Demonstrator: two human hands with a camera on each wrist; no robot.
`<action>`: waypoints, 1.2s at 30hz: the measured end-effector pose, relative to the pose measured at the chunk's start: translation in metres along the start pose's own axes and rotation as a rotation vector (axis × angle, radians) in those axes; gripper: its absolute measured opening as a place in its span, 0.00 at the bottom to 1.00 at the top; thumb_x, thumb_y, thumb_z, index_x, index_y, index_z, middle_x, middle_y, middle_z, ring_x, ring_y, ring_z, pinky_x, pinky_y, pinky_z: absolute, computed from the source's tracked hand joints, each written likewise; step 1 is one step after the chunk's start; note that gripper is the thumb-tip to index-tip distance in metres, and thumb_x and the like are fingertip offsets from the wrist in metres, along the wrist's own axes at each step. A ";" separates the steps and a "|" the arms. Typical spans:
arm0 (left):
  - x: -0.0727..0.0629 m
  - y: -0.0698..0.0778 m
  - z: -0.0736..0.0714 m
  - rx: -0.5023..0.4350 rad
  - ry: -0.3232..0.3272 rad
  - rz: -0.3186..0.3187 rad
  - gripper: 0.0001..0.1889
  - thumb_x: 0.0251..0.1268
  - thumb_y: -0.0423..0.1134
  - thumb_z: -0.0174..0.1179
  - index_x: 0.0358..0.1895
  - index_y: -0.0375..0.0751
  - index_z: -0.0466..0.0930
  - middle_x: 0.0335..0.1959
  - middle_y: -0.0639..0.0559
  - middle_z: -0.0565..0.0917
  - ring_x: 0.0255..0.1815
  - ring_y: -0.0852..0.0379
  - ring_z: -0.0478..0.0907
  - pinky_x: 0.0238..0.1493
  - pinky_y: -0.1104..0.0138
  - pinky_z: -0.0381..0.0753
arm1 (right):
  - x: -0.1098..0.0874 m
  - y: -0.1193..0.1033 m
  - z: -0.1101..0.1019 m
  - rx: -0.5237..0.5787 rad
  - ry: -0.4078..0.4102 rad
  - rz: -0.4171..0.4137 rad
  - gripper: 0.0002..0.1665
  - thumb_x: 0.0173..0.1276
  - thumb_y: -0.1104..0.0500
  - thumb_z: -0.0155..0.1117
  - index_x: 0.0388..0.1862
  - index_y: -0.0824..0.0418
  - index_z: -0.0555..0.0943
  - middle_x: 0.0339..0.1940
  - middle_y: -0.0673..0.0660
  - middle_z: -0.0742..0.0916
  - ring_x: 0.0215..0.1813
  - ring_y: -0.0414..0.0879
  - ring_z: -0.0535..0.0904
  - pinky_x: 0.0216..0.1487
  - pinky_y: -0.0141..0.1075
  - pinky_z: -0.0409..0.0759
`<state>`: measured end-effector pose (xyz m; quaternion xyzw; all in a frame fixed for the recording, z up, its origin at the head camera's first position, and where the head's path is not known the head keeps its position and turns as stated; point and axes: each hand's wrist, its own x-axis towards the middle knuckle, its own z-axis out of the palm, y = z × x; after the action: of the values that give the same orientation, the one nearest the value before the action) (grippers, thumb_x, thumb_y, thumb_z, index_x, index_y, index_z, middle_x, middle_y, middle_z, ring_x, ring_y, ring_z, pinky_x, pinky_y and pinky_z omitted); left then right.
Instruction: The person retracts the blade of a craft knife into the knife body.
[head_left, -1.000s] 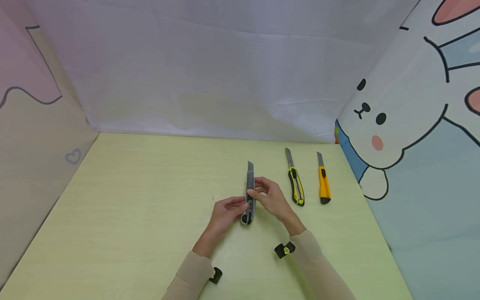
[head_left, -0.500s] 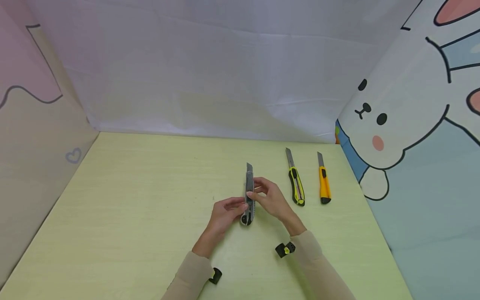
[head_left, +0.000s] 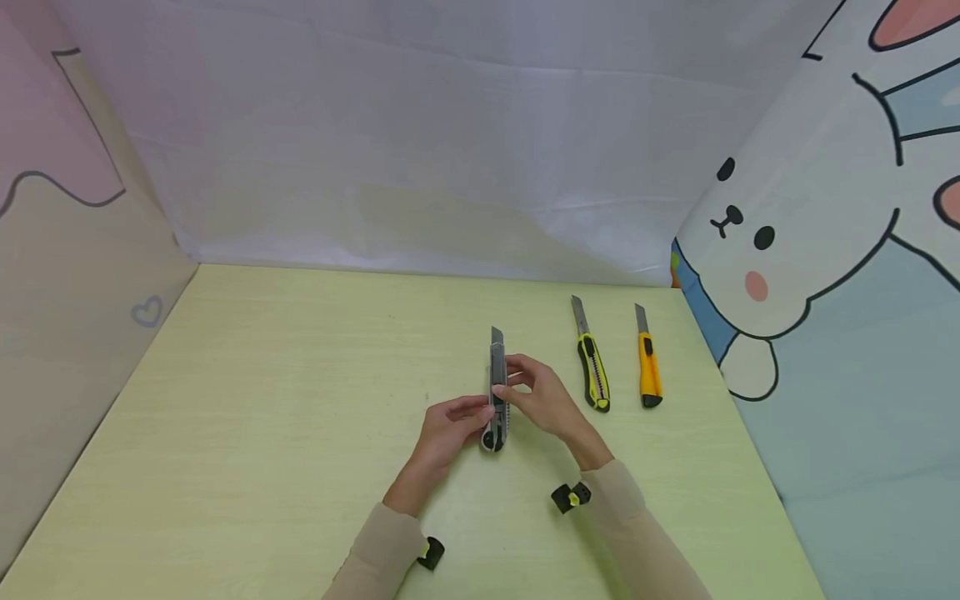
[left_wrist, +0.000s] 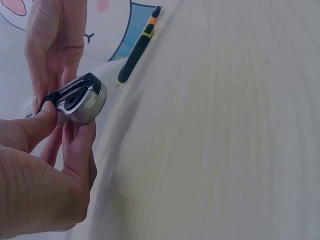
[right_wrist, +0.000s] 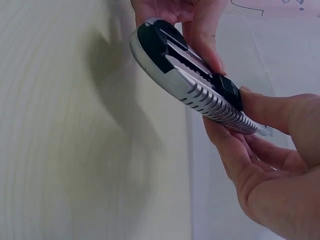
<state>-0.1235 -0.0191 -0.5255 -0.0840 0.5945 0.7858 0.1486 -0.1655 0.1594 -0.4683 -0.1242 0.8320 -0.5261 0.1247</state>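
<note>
Both hands hold a silver and black utility knife (head_left: 498, 367) above the table, its blade extended and pointing away from the person. My left hand (head_left: 447, 429) pinches the lower part of the handle, near the rounded black end. Higher up, my right hand (head_left: 543, 397) pinches the handle between thumb and fingers. In the right wrist view the right thumb (right_wrist: 267, 107) lies at the black slider (right_wrist: 227, 91), and the ribbed silver side of the utility knife (right_wrist: 215, 106) shows. The left wrist view shows the knife's rounded butt (left_wrist: 89, 107) from close up.
A yellow-green and black utility knife (head_left: 593, 371) lies right of the hands, blade out. Beside it lies an orange one (head_left: 648, 371), also with its blade out. White cloth (head_left: 420, 167) hangs behind the pale table (head_left: 262, 417), with a printed rabbit panel (head_left: 825, 350) on the right.
The silver utility knife has shifted very slightly left and toward the person. Both hands keep their grip, almost still.
</note>
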 end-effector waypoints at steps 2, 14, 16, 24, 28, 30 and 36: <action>0.000 0.001 0.000 -0.008 0.001 -0.001 0.17 0.69 0.32 0.68 0.56 0.25 0.83 0.47 0.40 0.88 0.42 0.58 0.86 0.43 0.66 0.87 | 0.001 -0.001 0.000 0.007 0.001 0.002 0.31 0.72 0.63 0.69 0.71 0.68 0.73 0.59 0.65 0.83 0.58 0.58 0.82 0.54 0.47 0.81; -0.001 0.004 0.002 -0.008 -0.005 -0.010 0.18 0.68 0.32 0.68 0.57 0.25 0.82 0.48 0.39 0.88 0.42 0.58 0.86 0.42 0.65 0.87 | 0.000 0.006 0.004 0.129 0.062 0.056 0.27 0.77 0.53 0.65 0.69 0.62 0.77 0.56 0.64 0.84 0.49 0.52 0.86 0.50 0.42 0.87; -0.001 0.004 0.003 -0.009 -0.007 -0.009 0.18 0.68 0.32 0.68 0.57 0.25 0.82 0.47 0.39 0.88 0.42 0.58 0.87 0.42 0.65 0.87 | 0.000 0.006 0.006 0.140 0.088 0.077 0.26 0.76 0.52 0.66 0.68 0.61 0.78 0.54 0.64 0.85 0.46 0.50 0.86 0.47 0.41 0.87; -0.001 0.003 0.005 -0.017 0.012 -0.012 0.17 0.67 0.32 0.69 0.56 0.25 0.83 0.45 0.41 0.89 0.41 0.59 0.86 0.40 0.67 0.87 | 0.000 0.009 0.010 0.143 0.120 0.088 0.23 0.76 0.54 0.66 0.63 0.68 0.80 0.51 0.64 0.86 0.44 0.51 0.87 0.43 0.40 0.88; -0.003 0.003 0.006 -0.019 0.022 -0.011 0.18 0.68 0.32 0.69 0.56 0.25 0.82 0.47 0.40 0.88 0.41 0.59 0.86 0.41 0.68 0.86 | 0.000 0.007 0.010 0.159 0.120 0.069 0.22 0.76 0.57 0.66 0.62 0.70 0.80 0.49 0.65 0.87 0.45 0.52 0.88 0.43 0.41 0.88; -0.003 0.003 0.006 -0.020 0.023 -0.015 0.18 0.68 0.32 0.69 0.57 0.25 0.82 0.48 0.39 0.88 0.41 0.59 0.86 0.42 0.68 0.86 | -0.001 0.006 0.009 0.160 0.119 0.068 0.23 0.76 0.58 0.66 0.63 0.70 0.79 0.49 0.65 0.87 0.45 0.51 0.87 0.43 0.41 0.88; -0.003 0.004 0.007 -0.024 0.029 -0.021 0.18 0.68 0.33 0.69 0.57 0.25 0.82 0.48 0.40 0.88 0.42 0.59 0.86 0.42 0.68 0.86 | -0.003 0.004 0.007 0.139 0.103 0.053 0.27 0.74 0.60 0.68 0.68 0.69 0.77 0.48 0.64 0.87 0.45 0.49 0.87 0.43 0.39 0.88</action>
<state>-0.1214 -0.0139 -0.5194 -0.1036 0.5863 0.7899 0.1471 -0.1610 0.1562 -0.4746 -0.0658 0.8018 -0.5848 0.1038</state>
